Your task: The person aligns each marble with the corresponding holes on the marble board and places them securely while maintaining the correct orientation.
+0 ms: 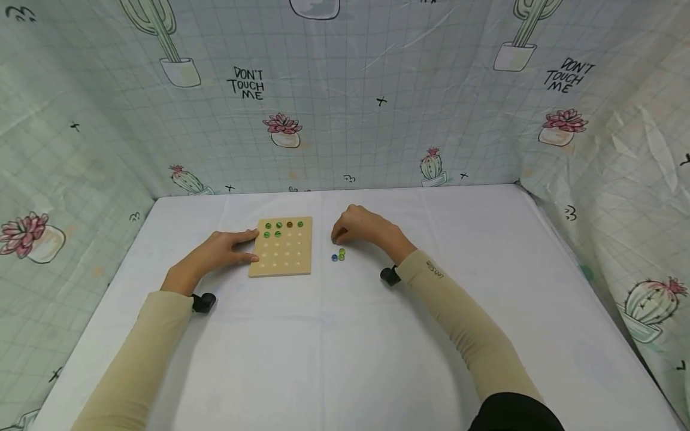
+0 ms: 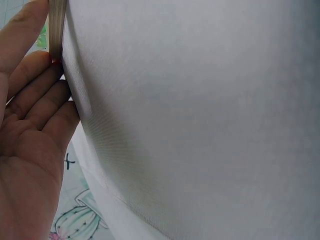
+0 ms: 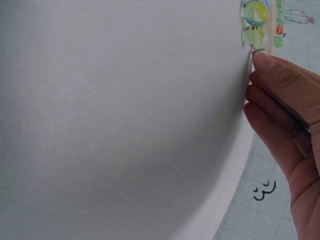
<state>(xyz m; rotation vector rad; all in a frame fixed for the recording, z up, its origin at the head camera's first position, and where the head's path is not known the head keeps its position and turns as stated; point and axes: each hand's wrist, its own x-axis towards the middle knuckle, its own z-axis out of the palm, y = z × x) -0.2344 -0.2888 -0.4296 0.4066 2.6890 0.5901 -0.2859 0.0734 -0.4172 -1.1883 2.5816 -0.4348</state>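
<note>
A square wooden board (image 1: 294, 257) with rows of small hollows lies on the white tabletop. Several glass marbles, mostly green and one amber, sit in its two far rows. My left hand (image 1: 218, 251) rests at the board's left side, thumb and forefinger stretched against the edge; the left wrist view shows its other fingers (image 2: 45, 100) extended by the board's edge. To the right of the board, my right hand (image 1: 366, 227) pinches a clear marble (image 3: 261, 51) between thumb and fingertips, low at the table. Just nearer to me lie a blue marble (image 1: 335, 258) and two yellow-green marbles (image 1: 342, 251).
The white cloth-covered table (image 1: 323, 347) stretches toward me and out to both sides. Behind it hangs a curtain (image 1: 345, 120) printed with cacti, and similar sheets enclose the left and right. Each wrist carries a small black camera (image 1: 203, 303).
</note>
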